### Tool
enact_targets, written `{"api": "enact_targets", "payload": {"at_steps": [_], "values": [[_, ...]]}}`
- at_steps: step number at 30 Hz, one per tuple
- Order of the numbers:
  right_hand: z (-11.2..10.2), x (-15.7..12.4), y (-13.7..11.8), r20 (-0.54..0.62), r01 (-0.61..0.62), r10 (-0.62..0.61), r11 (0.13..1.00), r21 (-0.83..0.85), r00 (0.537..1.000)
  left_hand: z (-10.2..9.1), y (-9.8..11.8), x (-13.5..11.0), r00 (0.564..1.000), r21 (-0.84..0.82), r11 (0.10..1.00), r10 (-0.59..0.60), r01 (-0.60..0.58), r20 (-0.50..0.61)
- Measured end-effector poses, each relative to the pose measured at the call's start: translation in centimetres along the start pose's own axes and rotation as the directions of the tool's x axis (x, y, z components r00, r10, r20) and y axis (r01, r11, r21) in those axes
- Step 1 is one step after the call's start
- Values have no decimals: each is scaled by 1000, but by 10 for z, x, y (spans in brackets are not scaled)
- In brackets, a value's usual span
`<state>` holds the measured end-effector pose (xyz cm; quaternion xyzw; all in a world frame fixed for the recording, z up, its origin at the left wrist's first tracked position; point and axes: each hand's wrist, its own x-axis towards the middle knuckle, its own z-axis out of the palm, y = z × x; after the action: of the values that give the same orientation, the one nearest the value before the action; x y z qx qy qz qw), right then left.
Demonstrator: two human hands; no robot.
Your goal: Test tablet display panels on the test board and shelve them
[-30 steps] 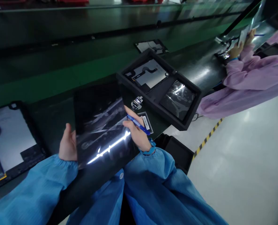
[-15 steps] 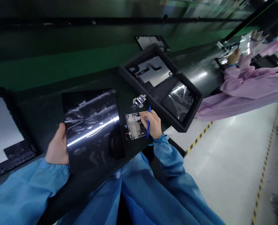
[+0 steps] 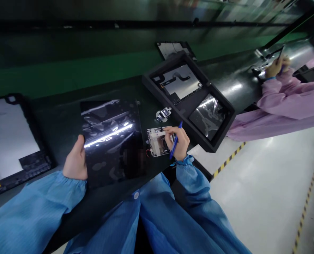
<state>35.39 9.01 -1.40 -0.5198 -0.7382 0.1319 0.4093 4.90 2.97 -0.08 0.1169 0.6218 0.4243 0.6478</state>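
My left hand (image 3: pixel 76 160) grips the left edge of a glossy black panel (image 3: pixel 112 155), its thumb along the rim and its fingers hidden underneath. Wrinkled clear film and bright reflections cover the panel's face. My right hand (image 3: pixel 179 141) is closed, with a blue pen (image 3: pixel 176 140) lying across it. Its thumb and index finger pinch together at the upper right of a small circuit board (image 3: pixel 157 143) with pale tape strips and a red wire. Just above the board sits a small shiny metal part (image 3: pixel 163 114) on a round base.
A black foam tray (image 3: pixel 185 107) with two compartments holds a silver panel and a film-covered dark one. Behind it lies another panel (image 3: pixel 175 50). A large framed panel (image 3: pixel 14 141) lies at far left. A co-worker in a pink sleeve (image 3: pixel 291 91) works at right.
The view has shifted, so the bench things appear slightly farther right. The black panel's angle and reflections differ a little. My right hand stays by the board. The co-worker's hands have come together.
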Motion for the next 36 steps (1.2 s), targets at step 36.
{"api": "enact_targets", "payload": {"at_steps": [36], "values": [[24, -19, -90, 212, -185, 138, 957, 222, 968, 20, 9, -19, 981, -420, 886, -178, 196, 83]]}}
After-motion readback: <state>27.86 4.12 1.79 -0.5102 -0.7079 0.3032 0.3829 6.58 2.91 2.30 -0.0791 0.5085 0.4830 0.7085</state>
